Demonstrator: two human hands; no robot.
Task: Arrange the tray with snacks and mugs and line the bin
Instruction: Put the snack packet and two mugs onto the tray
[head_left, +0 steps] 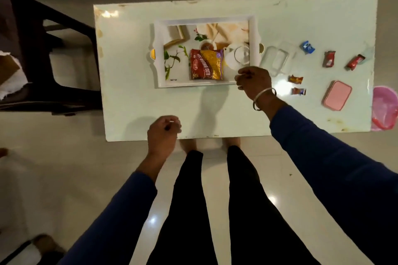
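Nearest, the left hand [163, 133] hovers over the near edge of the table [137, 103], fingers curled loosely inward and holding nothing that can be made out. Farther in and to the right, the right hand [253, 82] sits at the near right corner of the tray [158, 64]; its fingers are bent as if pinching the rim or just letting go, and which of the two cannot be told. Inside the white tray, whose floor is a printed tea scene, lies one real item: a red and yellow snack packet [206, 64], lying flat near the middle. So the arranging looks barely begun. Right of the tray a clear plastic container [274, 60] rests on the table, and beyond it five small wrapped sweets [329, 58] lie scattered, well apart, with a pink lid [337, 95] near the right edge. No actual mugs are visible anywhere. Off the table's right end stands a pink bin [385, 107]; whether it already has a liner cannot be told.
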